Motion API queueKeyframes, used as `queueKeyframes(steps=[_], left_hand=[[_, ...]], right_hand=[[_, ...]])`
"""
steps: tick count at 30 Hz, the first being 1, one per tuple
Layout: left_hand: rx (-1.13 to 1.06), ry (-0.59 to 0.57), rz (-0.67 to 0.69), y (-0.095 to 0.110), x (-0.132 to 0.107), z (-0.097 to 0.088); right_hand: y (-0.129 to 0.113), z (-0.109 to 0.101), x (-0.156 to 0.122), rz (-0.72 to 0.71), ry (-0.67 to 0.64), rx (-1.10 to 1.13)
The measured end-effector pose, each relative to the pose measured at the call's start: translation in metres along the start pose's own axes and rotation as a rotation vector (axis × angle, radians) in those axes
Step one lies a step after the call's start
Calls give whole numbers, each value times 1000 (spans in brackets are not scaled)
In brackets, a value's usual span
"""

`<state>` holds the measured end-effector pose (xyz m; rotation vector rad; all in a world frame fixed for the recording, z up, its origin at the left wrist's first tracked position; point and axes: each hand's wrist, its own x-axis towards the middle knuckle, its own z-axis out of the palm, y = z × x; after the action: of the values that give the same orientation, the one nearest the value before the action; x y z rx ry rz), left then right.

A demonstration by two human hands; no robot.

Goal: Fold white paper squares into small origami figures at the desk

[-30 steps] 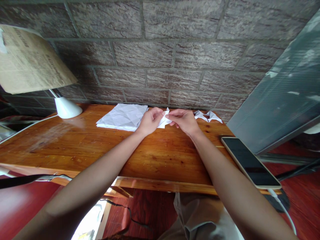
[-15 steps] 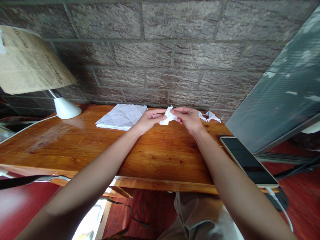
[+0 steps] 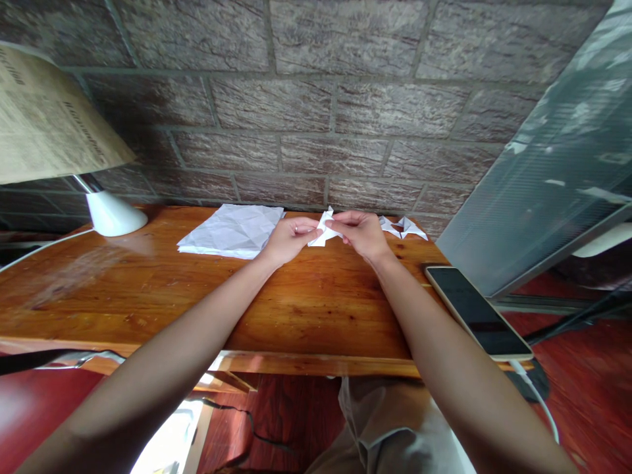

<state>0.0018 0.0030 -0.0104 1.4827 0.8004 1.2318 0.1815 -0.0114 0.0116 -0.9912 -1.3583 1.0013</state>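
Note:
A small piece of folded white paper (image 3: 322, 230) is held above the wooden table (image 3: 316, 303), near its back edge. My left hand (image 3: 290, 239) pinches its left side between thumb and fingers; a ring is on one finger. My right hand (image 3: 363, 232) grips the right side, thumb on top, and its fingertips are partly hidden. A stack of creased white paper sheets (image 3: 227, 230) lies just left of my left hand. Beyond my right hand rests another folded white paper shape (image 3: 407, 228) with pointed ends.
A lamp with a white base (image 3: 117, 214) and a newsprint shade (image 3: 59, 122) stands at the left. On the right edge lies a phone (image 3: 481, 313) with a white cable (image 3: 538, 395) plugged in. A brick-patterned wall (image 3: 301, 105) rises directly behind the table.
The whole view has shifted slightly, so things appear a little further left. Both hands keep their hold on the folded paper, which looks slightly narrower now.

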Motion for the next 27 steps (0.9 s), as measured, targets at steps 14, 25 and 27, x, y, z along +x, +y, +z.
queueKeyframes(steps=[14, 25, 27], left_hand=[[-427, 158, -113, 3, 7, -5], [-391, 87, -148, 5, 4, -1], [-397, 84, -141, 5, 4, -1]], right_hand=[[0, 7, -4, 88, -116, -89], [-1, 1, -3, -19, -98, -21], [-1, 2, -3, -44, -95, -30]])
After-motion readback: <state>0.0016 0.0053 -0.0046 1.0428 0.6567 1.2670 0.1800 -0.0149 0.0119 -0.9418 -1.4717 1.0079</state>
